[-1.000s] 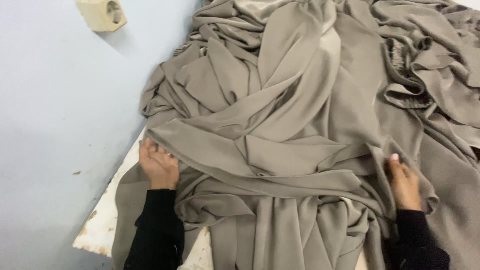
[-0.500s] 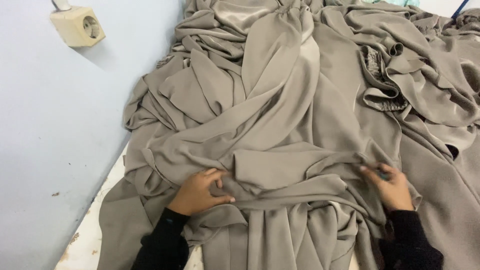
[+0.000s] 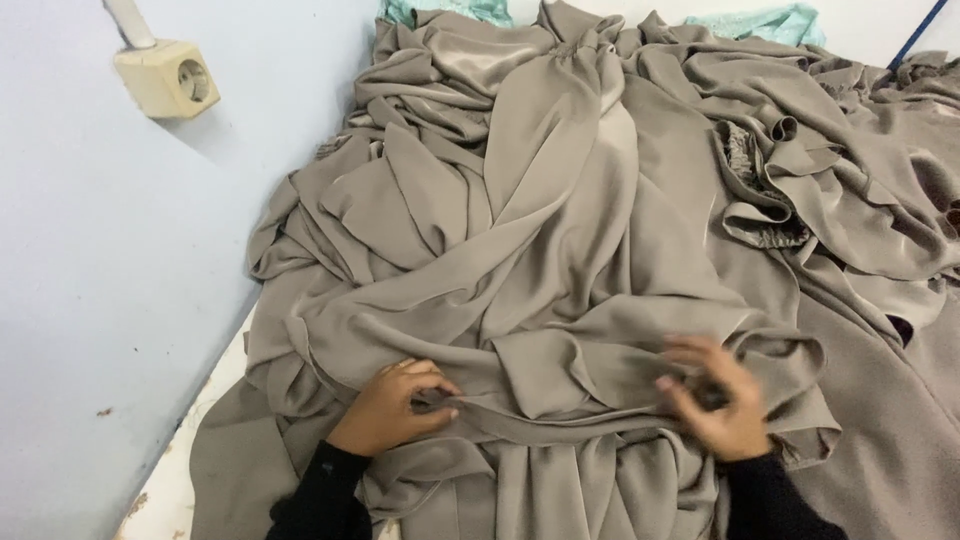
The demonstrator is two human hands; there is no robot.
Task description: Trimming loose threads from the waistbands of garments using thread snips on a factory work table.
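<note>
From your head camera, looking down: a large heap of smooth taupe-grey fabric covers nearly the whole bench, whose white, chipped surface shows only as a narrow strip at 7 o'clock, beside the pale blue wall.

Your left hand sits at about 7 o'clock, in a black sleeve. Its fingers are curled over and pinch a folded ridge of the fabric that runs across the near part of the heap. Your right hand is at about 5 o'clock, also black-sleeved. It is blurred, with the fingers bent and bunched into the same band of cloth, so it looks to be gripping the fabric, though the exact hold is hard to make out. The two hands are well apart, with the gathered band stretched between them.

Above your hands the fabric rises in long twisted folds toward 12 o'clock. A gathered, ruffled edge of the same cloth lies at about 2 o'clock. Two bits of mint-green cloth peek out from under the heap at the far edge, around 12 and 1 o'clock.

On the wall at 10 o'clock sits a cream plastic wall socket with a white conduit running up from it. There are no containers in view; everything lies loose on the bench.
</note>
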